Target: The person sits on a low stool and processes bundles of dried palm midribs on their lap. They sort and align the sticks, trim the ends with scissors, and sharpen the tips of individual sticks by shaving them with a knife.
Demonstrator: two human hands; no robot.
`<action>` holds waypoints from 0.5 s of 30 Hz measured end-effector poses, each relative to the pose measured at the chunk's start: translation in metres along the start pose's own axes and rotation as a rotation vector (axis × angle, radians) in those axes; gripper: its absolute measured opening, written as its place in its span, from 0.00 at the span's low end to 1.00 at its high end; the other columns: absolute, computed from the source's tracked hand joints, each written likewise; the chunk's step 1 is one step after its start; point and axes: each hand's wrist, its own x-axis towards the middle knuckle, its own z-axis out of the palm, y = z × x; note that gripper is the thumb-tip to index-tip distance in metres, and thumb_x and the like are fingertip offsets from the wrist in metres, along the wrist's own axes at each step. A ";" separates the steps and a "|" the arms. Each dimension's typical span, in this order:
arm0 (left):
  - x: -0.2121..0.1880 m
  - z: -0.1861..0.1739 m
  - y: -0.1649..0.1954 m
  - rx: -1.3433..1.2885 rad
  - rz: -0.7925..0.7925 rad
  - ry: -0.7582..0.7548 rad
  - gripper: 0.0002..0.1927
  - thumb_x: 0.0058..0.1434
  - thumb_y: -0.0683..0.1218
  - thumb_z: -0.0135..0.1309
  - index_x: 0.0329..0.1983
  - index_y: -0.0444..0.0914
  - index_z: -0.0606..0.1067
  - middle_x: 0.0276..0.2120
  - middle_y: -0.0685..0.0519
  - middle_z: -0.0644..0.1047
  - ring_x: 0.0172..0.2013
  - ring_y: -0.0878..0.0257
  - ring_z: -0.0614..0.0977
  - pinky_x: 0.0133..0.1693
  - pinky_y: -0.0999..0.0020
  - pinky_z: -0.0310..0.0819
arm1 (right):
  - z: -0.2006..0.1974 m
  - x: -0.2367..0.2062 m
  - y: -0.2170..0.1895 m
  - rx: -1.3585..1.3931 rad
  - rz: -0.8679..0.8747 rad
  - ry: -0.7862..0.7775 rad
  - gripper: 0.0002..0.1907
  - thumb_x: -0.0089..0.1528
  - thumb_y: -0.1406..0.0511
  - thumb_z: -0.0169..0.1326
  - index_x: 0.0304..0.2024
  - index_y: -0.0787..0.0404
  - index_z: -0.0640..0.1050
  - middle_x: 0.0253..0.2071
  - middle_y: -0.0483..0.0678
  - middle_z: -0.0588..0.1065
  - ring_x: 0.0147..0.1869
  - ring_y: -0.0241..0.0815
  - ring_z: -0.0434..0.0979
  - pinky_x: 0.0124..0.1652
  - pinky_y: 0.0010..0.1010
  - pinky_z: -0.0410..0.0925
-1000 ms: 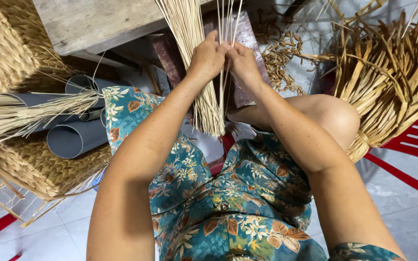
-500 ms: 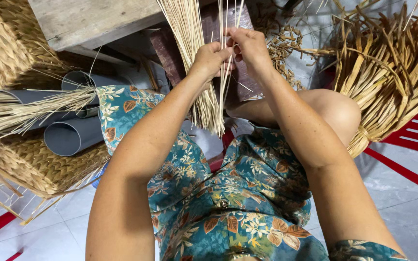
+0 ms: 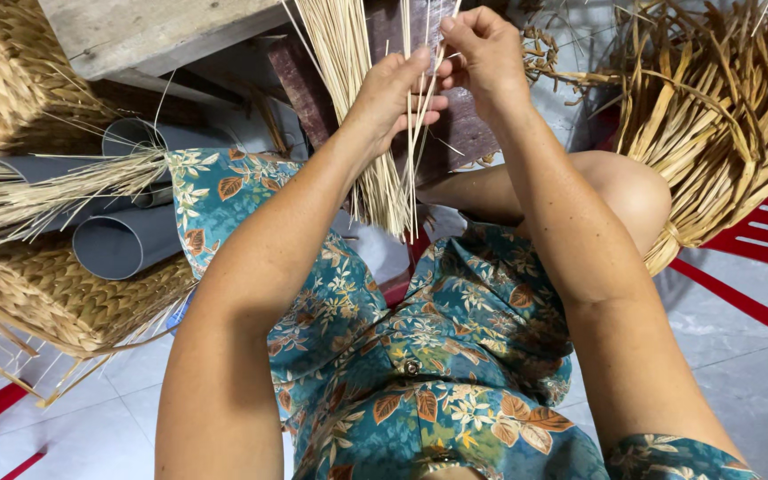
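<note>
Fingers (image 3: pixel 420 76) of the left hand (image 3: pixel 393 93) curl round a few thin pale straw strands (image 3: pixel 412 151), pinching them just beside the thick straw bundle (image 3: pixel 348 98) that hangs down over the person's lap. Right hand (image 3: pixel 486 49), just right of the bundle, has its fingers closed on the upper ends of the same strands, so both hands grip them, almost touching each other. Left of the bundle lie grey plastic pipes (image 3: pixel 122 244), with a woven basket (image 3: pixel 55 298) below them and loose straw across their tops. Far right of the bundle sits a heap of broad dried reeds (image 3: pixel 713 124) above a red plastic frame (image 3: pixel 757 293). Behind the bundle, a dark wooden board (image 3: pixel 308 84) leans under a pale plank (image 3: pixel 153 31).
</note>
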 end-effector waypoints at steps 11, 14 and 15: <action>0.007 0.001 -0.006 -0.008 0.081 -0.002 0.13 0.70 0.50 0.51 0.47 0.36 0.74 0.40 0.47 0.82 0.36 0.61 0.86 0.39 0.66 0.86 | -0.010 -0.004 -0.019 -0.245 -0.225 0.018 0.10 0.69 0.66 0.56 0.33 0.61 0.79 0.29 0.44 0.80 0.25 0.31 0.76 0.24 0.24 0.66; 0.005 -0.001 0.000 0.011 0.089 -0.007 0.14 0.72 0.50 0.46 0.51 0.36 0.72 0.43 0.46 0.83 0.39 0.61 0.87 0.41 0.65 0.87 | -0.028 0.004 -0.023 -0.177 -0.245 0.043 0.12 0.70 0.65 0.54 0.31 0.61 0.80 0.25 0.43 0.77 0.25 0.32 0.73 0.26 0.25 0.64; 0.003 0.000 0.003 0.027 0.085 -0.012 0.14 0.73 0.50 0.44 0.53 0.36 0.72 0.44 0.46 0.83 0.40 0.60 0.88 0.41 0.65 0.87 | -0.035 0.007 -0.023 -0.139 -0.235 0.055 0.14 0.70 0.64 0.53 0.30 0.60 0.80 0.23 0.43 0.75 0.24 0.32 0.72 0.27 0.26 0.63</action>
